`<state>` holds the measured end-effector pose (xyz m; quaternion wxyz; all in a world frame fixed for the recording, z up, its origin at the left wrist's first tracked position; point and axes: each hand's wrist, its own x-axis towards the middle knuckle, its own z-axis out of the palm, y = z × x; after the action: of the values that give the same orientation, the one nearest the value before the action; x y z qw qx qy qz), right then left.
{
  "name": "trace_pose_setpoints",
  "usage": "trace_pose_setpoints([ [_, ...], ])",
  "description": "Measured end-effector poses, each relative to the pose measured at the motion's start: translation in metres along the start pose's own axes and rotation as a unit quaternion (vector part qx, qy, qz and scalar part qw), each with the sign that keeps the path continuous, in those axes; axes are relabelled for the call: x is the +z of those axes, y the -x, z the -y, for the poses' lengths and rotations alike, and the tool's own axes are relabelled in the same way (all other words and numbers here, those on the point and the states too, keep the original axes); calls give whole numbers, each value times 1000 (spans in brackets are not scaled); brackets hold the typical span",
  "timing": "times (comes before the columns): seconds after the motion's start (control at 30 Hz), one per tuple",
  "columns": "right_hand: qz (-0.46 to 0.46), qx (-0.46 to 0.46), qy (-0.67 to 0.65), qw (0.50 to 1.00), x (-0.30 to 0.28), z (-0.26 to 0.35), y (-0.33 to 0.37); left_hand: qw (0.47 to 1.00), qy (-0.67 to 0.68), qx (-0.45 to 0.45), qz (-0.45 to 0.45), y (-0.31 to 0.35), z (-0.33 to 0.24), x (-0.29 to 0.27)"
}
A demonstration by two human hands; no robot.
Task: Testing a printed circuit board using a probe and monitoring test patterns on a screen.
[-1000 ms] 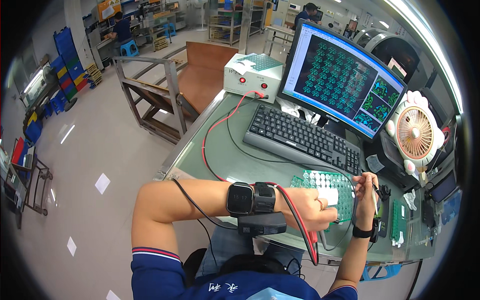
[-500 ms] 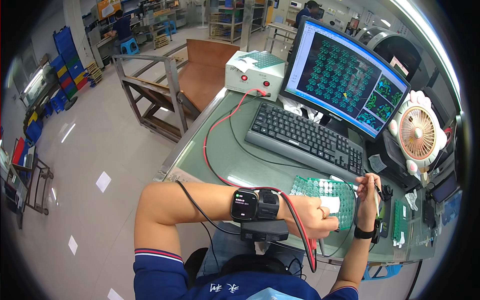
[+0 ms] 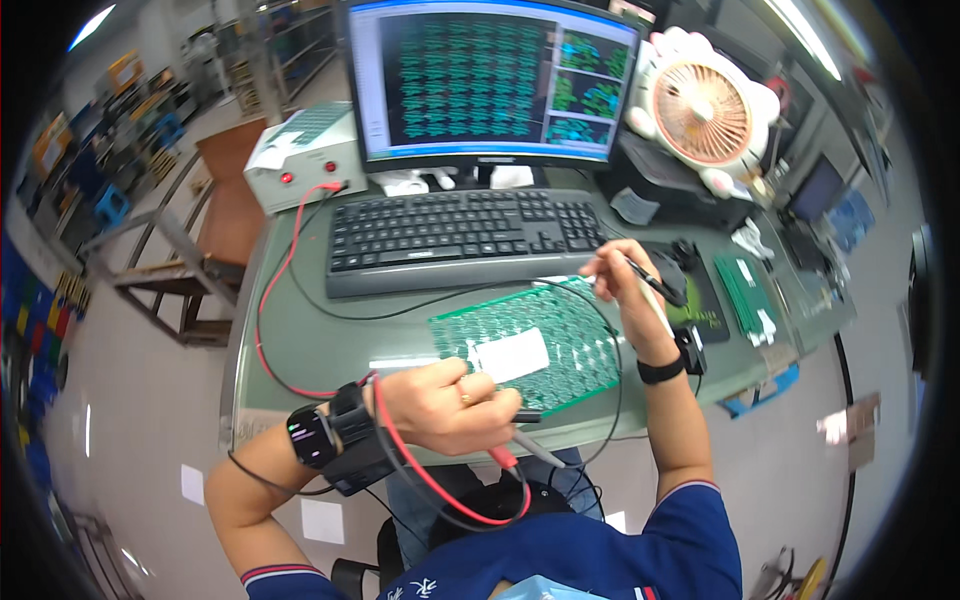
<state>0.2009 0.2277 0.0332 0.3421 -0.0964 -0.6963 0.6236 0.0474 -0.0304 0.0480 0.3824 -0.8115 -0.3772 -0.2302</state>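
A green circuit board panel [image 3: 560, 335] with a white label lies on the desk in front of the black keyboard [image 3: 460, 238]. My left hand [image 3: 450, 405] rests at the panel's near left edge and grips a red test probe [image 3: 505, 455] whose red lead loops past my wrist. That wrist carries a black watch and strap. My right hand [image 3: 618, 280] hovers over the panel's far right corner and holds a black test probe [image 3: 652, 285] with a black lead.
A monitor [image 3: 490, 80] showing green board layouts stands behind the keyboard. A white meter box [image 3: 305, 155] sits at the back left, a pale desk fan [image 3: 705, 110] at the back right. Another small green board [image 3: 742, 292] lies to the right.
The view has swung so the desk now lies straight ahead. My right hand has lifted toward the panel's far corner; my left hand stays at its near edge.
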Motion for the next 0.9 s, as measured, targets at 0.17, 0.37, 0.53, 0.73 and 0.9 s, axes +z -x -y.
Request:
trace_pose_setpoints([
  [0.17, -15, -10, 16, 1000, -8, 9, 7, 999, -15, 1, 42, -6, 2, -2],
  [0.37, -45, -41, -8, 998, -15, 8, 6, 997, 21, -64, 30, 4, 5, 1],
  [0.53, -214, -164, -58, 961, -35, 29, 5, 881, 339, -330, 15, 5, 3, 3],
  [0.73, -58, -320, -159, 932, -6, 37, 16, 577, 552, -602, -23, 19, 1, 24],
  [0.9, 70, -149, 17, 986, 39, -10, 42, 386, 613, -690, -3, 25, 4, 32],
])
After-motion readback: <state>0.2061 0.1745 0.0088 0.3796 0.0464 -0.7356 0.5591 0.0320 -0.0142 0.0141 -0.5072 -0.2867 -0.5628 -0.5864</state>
